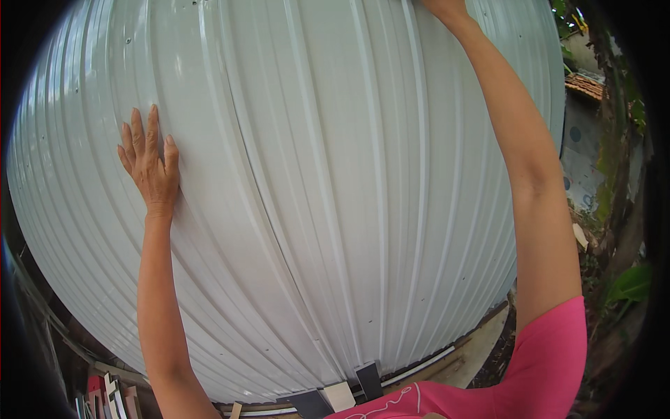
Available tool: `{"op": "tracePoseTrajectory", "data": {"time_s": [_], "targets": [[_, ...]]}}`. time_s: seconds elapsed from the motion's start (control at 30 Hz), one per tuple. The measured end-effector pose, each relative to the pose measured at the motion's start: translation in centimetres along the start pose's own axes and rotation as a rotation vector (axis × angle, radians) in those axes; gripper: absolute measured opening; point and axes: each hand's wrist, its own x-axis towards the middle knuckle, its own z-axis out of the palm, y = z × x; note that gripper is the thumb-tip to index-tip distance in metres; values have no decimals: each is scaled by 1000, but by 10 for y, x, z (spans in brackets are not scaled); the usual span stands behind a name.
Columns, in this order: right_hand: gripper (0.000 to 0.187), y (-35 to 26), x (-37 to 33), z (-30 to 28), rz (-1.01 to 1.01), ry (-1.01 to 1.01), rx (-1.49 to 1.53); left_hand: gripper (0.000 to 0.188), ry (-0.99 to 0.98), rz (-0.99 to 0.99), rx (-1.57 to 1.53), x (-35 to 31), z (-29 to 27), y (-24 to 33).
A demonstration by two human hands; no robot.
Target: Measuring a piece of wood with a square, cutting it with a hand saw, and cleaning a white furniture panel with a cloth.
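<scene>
A pale grey-white ribbed metal wall point(335, 209) fills most of the head view, its ribs running upward and small screws dotting it. On its left part my left hand point(152, 164) lies flat, fingers stretched out, holding nothing. My right hand point(444, 7) is raised high against the wall's upper part. The picture's top edge cuts it off, so its fingers are out of sight. A dark seam between two sheets runs down the wall, to the right of my left hand.
Below the wall stand dark blocks point(368, 380) and a cream block point(339, 396). Several boards point(115, 398) are stacked at the lower left. To the right are a tree trunk point(618, 140), green leaves point(630, 285) and a tiled roof point(585, 85).
</scene>
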Motion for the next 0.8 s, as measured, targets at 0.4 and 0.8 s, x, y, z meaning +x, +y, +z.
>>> {"op": "tracePoseTrajectory", "data": {"time_s": [0.4, 0.8], "targets": [[18, -15, -426, -109, -666, -1288, 395, 49, 30, 2, 12, -5, 2, -11], [24, 64, -2, 6, -160, 36, -89, 48, 43, 56, 5, -3, 7, -17]]}}
